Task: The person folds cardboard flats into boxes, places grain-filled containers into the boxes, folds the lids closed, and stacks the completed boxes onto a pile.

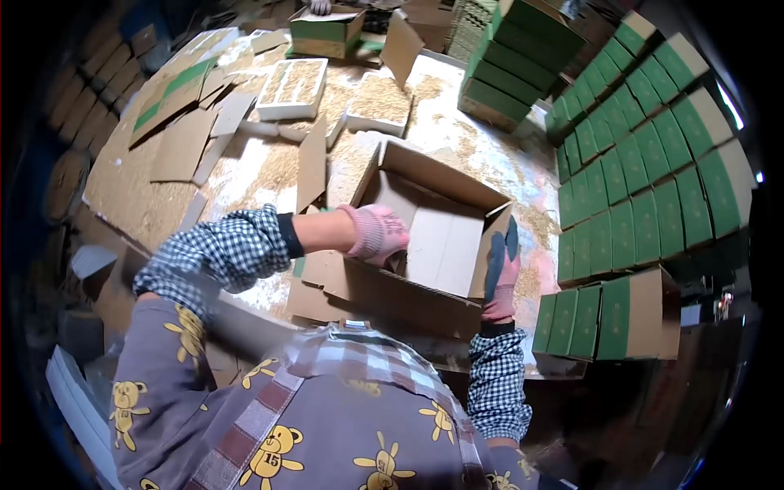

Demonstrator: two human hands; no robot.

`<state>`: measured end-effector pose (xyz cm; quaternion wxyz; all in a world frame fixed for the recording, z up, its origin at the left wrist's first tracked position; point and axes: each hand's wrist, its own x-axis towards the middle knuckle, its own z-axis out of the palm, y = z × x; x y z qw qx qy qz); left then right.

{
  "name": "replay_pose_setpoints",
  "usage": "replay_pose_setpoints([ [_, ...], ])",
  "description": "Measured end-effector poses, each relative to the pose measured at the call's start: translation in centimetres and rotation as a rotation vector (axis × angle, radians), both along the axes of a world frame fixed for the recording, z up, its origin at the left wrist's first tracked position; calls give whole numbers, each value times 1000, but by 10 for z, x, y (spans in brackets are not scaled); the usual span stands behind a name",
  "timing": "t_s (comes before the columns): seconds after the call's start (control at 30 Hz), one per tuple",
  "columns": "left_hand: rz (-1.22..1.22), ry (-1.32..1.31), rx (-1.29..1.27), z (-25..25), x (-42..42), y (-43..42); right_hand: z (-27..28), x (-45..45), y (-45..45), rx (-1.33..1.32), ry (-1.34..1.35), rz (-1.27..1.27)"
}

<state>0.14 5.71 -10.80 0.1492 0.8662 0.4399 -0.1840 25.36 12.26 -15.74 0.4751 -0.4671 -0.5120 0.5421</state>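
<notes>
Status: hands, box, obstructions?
Pink-gloved left hand at near-left corner of open brown cardboard box; pink-and-grey-gloved right hand at its right wall. No visible obstruction.

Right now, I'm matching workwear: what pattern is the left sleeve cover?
The left sleeve cover is dark-and-white check, best seen in the head view.

Your brown cardboard box (445,241) is wide open up top, pale floor showing. It's at your 1 o'clock, slanting 10-to-4.

Rows of green cartons (635,184) at right, a white tray (287,113) farther back, perhaps brown cartons (100,61) in left gloom.
</notes>
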Motion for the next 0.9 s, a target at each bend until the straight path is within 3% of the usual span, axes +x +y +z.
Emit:
replay_pose_setpoints([
  [0.07,74,-164,-167,-7,-13,7,-6,5,-1,-161,186,13],
  [0.13,244,-459,-328,-4,-32,13,6,-2,-9,-337,-7,-39],
  [0.17,281,-639,-67,12,-40,7,-18,-5,-11,-91,279,-143],
  [0.2,313,-819,197,27,-48,0,-34,-3,-8,11,361,-174],
  [0.27,825,-1684,237,-4,-79,-1,-69,9,-2,43,129,-126],
  [0.33,1185,-1247,133,-84,-81,-12,-90,0,-7,133,-303,-88],
  [0.37,1172,-1055,56,-145,-78,-17,-95,-10,-12,153,-431,-67],
  [0.4,1198,-1173,17,-176,-74,-25,-100,-15,-12,130,-494,-11],
  [0.43,1266,-1459,-29,-175,-67,-31,-105,-18,-12,110,-556,48],
  [0.47,1298,-1663,-76,-170,-59,-29,-81,-10,-19,38,-243,175],
  [0.5,1299,-1754,-80,-162,-52,-26,-36,3,-39,-152,62,199],
  [0.53,1242,-1733,-37,-156,-47,-30,-47,13,-36,-101,182,196],
  [0.6,957,-1502,149,-134,-31,-26,-36,51,-38,-157,238,183],
  [0.67,669,-1312,275,-101,0,-8,8,107,-31,93,-128,80],
  [0.7,517,-1192,303,-79,21,5,40,139,-33,86,-215,55],
  [0.77,203,-996,397,-45,67,27,94,202,-47,365,33,95],
  [0.8,123,-1016,403,-31,91,36,104,232,-54,344,92,-120],
  [0.83,144,-1223,315,-20,119,38,134,263,-64,534,-109,-313],
  [0.9,285,-1572,71,-6,186,58,129,369,-41,908,515,-452],
])
